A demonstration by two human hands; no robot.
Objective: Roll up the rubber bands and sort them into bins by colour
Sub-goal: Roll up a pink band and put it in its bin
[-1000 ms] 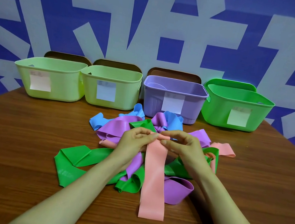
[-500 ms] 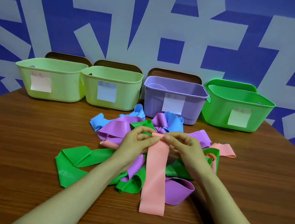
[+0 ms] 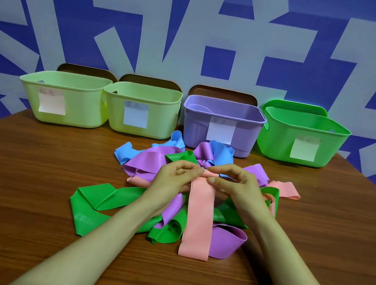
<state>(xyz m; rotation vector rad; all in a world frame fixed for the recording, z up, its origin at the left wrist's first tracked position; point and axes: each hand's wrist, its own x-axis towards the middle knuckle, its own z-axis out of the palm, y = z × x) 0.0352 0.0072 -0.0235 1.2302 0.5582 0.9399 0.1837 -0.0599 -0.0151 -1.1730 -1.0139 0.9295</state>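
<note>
On the wooden surface [image 3: 30,192], along its far edge, four labelled bins are lined up: a pale green bin [image 3: 78,107] at the far left, a second pale green bin [image 3: 161,119] touching it, then a purple bin [image 3: 196,129] and a bright green bin [image 3: 279,140]. Just in front of them, a loose pile of rubber bands [image 3: 145,163] in blue, purple, green and pink is spread. Across the pile a pink rubber band [image 3: 198,216] is laid lengthwise, its far end curled into a small roll. That roll is pinched from either side by the left hand [image 3: 172,178] and the right hand [image 3: 241,186], fingers bent around it.
</note>
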